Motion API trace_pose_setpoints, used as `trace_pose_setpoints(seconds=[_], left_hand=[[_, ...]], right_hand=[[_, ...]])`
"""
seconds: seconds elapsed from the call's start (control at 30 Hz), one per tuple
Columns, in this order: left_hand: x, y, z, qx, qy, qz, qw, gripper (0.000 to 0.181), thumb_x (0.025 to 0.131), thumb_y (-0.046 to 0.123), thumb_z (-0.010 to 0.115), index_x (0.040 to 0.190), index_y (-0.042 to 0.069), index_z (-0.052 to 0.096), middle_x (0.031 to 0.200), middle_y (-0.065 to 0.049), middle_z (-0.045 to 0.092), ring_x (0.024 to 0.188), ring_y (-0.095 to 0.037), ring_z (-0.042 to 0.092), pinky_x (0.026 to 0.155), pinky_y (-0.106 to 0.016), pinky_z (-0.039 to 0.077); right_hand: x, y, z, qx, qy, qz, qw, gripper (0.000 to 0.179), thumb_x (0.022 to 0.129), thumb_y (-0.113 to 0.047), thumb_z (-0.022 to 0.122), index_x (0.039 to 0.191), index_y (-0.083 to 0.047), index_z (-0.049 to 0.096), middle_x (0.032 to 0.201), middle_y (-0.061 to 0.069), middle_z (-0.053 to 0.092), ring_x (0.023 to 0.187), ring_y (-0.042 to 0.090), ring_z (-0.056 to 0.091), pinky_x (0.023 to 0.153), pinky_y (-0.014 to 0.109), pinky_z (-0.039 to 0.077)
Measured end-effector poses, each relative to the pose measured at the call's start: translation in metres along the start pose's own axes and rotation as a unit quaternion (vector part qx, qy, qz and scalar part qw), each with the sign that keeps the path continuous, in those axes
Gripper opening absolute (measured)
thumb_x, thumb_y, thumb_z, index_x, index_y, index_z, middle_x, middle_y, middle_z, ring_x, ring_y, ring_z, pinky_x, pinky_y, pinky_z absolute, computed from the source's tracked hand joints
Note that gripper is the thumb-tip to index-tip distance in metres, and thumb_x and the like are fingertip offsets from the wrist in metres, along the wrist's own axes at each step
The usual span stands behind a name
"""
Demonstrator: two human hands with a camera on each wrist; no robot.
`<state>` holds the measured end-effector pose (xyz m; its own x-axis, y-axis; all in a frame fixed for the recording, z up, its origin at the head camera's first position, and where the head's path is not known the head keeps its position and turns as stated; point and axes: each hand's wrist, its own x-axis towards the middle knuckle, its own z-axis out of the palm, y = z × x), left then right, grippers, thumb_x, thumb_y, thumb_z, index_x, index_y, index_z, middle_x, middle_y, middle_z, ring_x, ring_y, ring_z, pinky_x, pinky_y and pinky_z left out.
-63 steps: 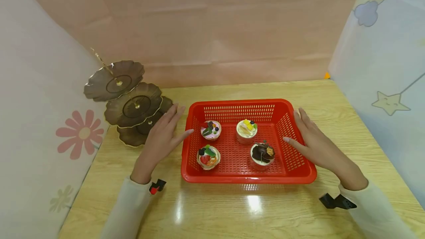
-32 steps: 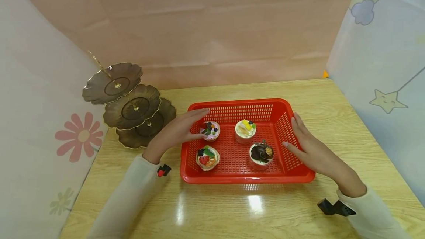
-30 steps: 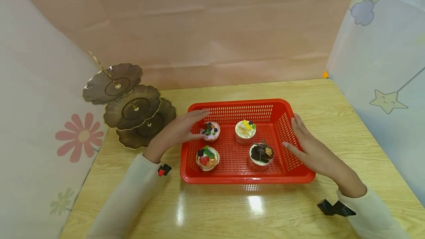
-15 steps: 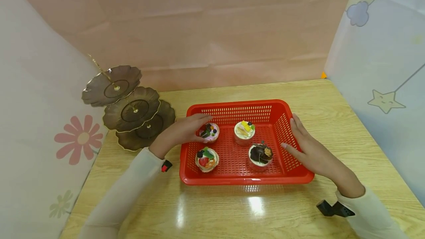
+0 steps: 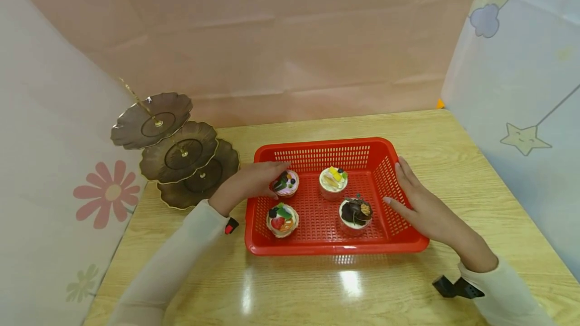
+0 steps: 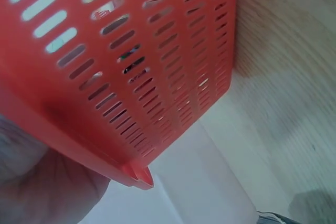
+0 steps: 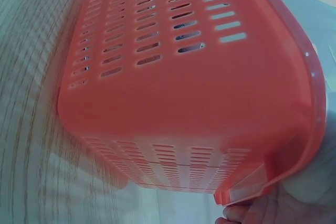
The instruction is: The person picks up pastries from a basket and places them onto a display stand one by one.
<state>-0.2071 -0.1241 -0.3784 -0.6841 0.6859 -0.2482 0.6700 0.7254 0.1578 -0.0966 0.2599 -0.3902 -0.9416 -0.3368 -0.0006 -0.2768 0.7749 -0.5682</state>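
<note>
A red perforated plastic basket (image 5: 340, 249) holds several cupcakes. My left hand (image 5: 249, 181) reaches over its left wall, fingers and thumb bent round the left side of the pink-cream cupcake (image 5: 290, 185), partly covering it. Nearer me sits a strawberry-topped cupcake (image 5: 282, 221). Toward the right are a yellow-fruit cupcake (image 5: 333, 181) and a chocolate-topped cupcake (image 5: 355, 214). My right hand (image 5: 423, 205) rests at the right rim with straight fingers, its thumb over the inside. Both wrist views look at the basket's outer wall (image 6: 142, 72), with only part of each hand showing.
A three-tier brown cake stand (image 5: 178, 152) with scalloped gold-edged plates and a gold rod stands on the wooden table (image 5: 290, 291), left of the basket. A pink-beige backdrop (image 5: 281, 39) closes the back, and printed pale panels stand at both sides.
My left hand has moved from beside the basket over its left wall, then down onto the pink-cream cupcake. The right hand stays at the right rim. The head view has shifted slightly.
</note>
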Motion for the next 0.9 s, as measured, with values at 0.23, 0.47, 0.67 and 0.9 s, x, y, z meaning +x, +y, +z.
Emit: trace_pose_setpoints(seconds=[0.23, 0.47, 0.67, 0.9], left_hand=[[0.005, 0.001, 0.000, 0.025, -0.017, -0.011, 0.9995, 0.087, 0.072, 0.028, 0.082, 0.144, 0.009, 0.037, 0.141, -0.005, 0.047, 0.126, -0.019, 0.046, 0.101, -0.037, 0.040], [0.010, 0.004, 0.000, 0.042, -0.019, -0.023, 0.9987, 0.079, 0.073, 0.026, 0.082, 0.140, 0.009, 0.043, 0.135, -0.005, 0.052, 0.119, -0.019, 0.052, 0.098, -0.036, 0.043], [0.013, 0.003, 0.000, 0.058, -0.008, -0.016, 0.9982, 0.066, 0.071, 0.030, 0.084, 0.126, 0.011, 0.053, 0.119, -0.002, 0.060, 0.105, -0.017, 0.058, 0.091, -0.035, 0.047], [0.014, 0.002, 0.001, 0.065, -0.010, -0.014, 0.9977, 0.060, 0.071, 0.039, 0.082, 0.119, 0.013, 0.057, 0.111, 0.001, 0.061, 0.097, -0.014, 0.059, 0.087, -0.032, 0.048]], right_hand=[[0.000, 0.001, 0.001, 0.000, 0.003, 0.002, 1.0000, 0.083, 0.096, -0.040, 0.051, 0.150, -0.013, -0.006, 0.154, -0.005, -0.019, 0.142, 0.032, 0.005, 0.103, 0.059, 0.025], [0.000, 0.001, 0.001, 0.005, 0.004, 0.005, 1.0000, 0.082, 0.097, -0.042, 0.049, 0.150, -0.013, -0.005, 0.154, -0.006, -0.019, 0.142, 0.031, 0.005, 0.104, 0.060, 0.024], [0.000, 0.000, 0.001, 0.007, 0.008, 0.002, 0.9999, 0.080, 0.097, -0.041, 0.048, 0.151, -0.012, -0.004, 0.155, -0.006, -0.018, 0.143, 0.030, 0.003, 0.105, 0.059, 0.021], [-0.001, 0.000, 0.002, 0.015, 0.010, 0.002, 0.9998, 0.080, 0.097, -0.039, 0.049, 0.151, -0.013, -0.004, 0.155, -0.006, -0.017, 0.143, 0.028, 0.001, 0.107, 0.058, 0.019]])
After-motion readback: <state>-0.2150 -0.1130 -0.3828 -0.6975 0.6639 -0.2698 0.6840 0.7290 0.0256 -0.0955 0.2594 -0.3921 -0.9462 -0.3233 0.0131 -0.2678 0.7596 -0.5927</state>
